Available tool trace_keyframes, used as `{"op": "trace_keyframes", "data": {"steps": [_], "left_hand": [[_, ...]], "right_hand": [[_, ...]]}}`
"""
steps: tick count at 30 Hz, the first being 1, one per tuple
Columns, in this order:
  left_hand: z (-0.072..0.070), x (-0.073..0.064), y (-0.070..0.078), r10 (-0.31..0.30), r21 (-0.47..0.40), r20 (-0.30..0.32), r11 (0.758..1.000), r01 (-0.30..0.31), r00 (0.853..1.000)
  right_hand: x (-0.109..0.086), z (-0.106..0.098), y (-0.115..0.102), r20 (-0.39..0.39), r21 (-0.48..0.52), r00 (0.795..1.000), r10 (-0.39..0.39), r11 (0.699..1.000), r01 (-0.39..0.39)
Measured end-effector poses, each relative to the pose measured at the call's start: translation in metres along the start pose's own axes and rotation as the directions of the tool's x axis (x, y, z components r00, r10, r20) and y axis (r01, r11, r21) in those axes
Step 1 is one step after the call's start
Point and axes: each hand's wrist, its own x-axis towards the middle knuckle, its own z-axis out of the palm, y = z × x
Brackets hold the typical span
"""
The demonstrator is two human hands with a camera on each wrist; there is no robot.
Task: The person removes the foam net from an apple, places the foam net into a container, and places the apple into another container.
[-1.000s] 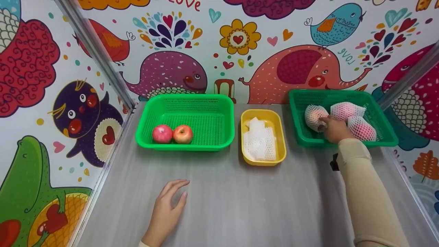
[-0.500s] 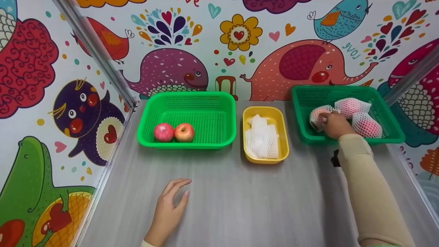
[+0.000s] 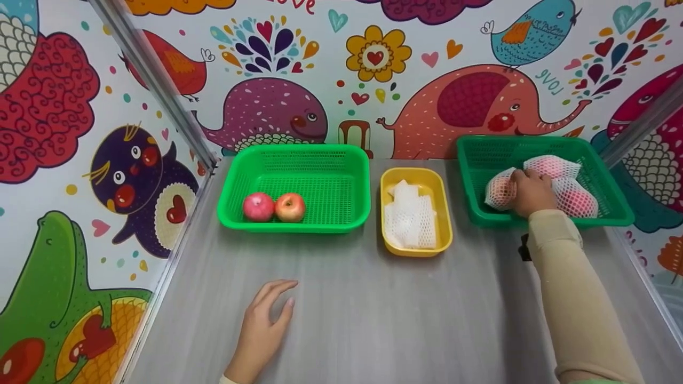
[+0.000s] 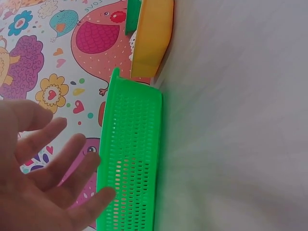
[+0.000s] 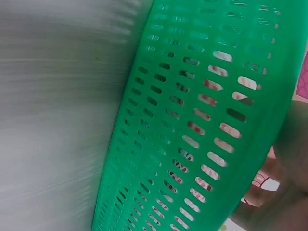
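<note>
The right hand point(image 3: 533, 193) touches the leftmost net-wrapped apple point(image 3: 499, 191) in the dark green basket point(image 3: 483, 152) (whether its grip is closed, I cannot tell); the left hand point(image 3: 261, 328), fingers loosely bent and holding nothing, hovers above the worktop point(image 3: 384, 320).

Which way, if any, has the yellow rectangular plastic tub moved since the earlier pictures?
No: the tub keeps its gap to the bright green rectangular plastic basket in the head view.
</note>
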Motion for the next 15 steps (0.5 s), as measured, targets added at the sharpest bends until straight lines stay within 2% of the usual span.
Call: {"op": "trace_keyframes", "data": {"steps": [4, 8, 15], "left_hand": [[-0.0005, -0.0001, -0.0002, -0.008, 0.0, 0.006, 1.0, 0.008, 1.0], [-0.0017, -0.0013, 0.0017, -0.011, -0.014, 0.007, 1.0, 0.011, 1.0], [-0.0025, -0.0021, 0.0004, -0.013, -0.009, -0.012, 1.0, 0.013, 1.0]], "right_hand": [[0.0004, 0.0003, 0.0022, 0.04, -0.002, 0.999, 0.019, 1.0, -0.019], [-0.001, 0.0028, 0.0051, -0.004, -0.035, 1.0, 0.017, 0.999, -0.017], [-0.0021, 0.0049, 0.0071, -0.004, -0.04, 0.998, 0.07, 0.997, -0.07]]}}
